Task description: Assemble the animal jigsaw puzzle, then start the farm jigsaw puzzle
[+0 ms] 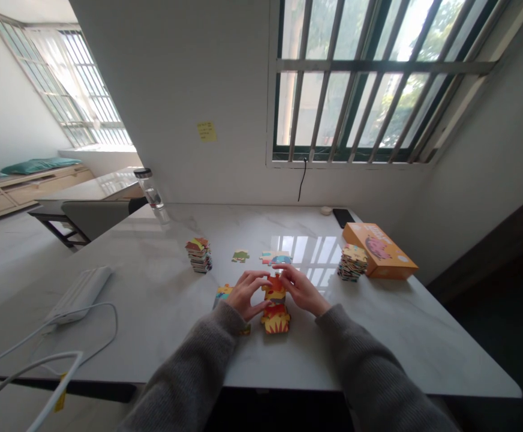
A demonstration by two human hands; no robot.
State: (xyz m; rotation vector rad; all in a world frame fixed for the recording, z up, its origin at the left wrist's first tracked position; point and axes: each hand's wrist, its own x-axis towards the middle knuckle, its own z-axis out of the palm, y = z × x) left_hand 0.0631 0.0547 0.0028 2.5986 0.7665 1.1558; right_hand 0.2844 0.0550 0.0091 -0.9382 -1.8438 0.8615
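On the white table in front of me, a column of joined jigsaw pieces (276, 323) lies flat, red, orange and yellow. My left hand (245, 294) curves along its left edge, thumb low and index finger near the top, gripping the piece there. From the upper right, my right hand (301, 289) bends its fingers onto the orange top piece (276, 282); the fingertips partly hide it. Under and beside my left wrist shows another yellow and blue jigsaw piece (222, 294). Farther out lie a green piece (240, 256) and a light piece with blue (277, 258).
A stack of jigsaw pieces (199, 255) stands at left, another stack (352, 263) at right beside an orange box (379, 251). A black phone (343, 218) and a clear bottle (150, 189) sit toward the back. White cables (108, 306) and a white power strip (81, 294) are at left.
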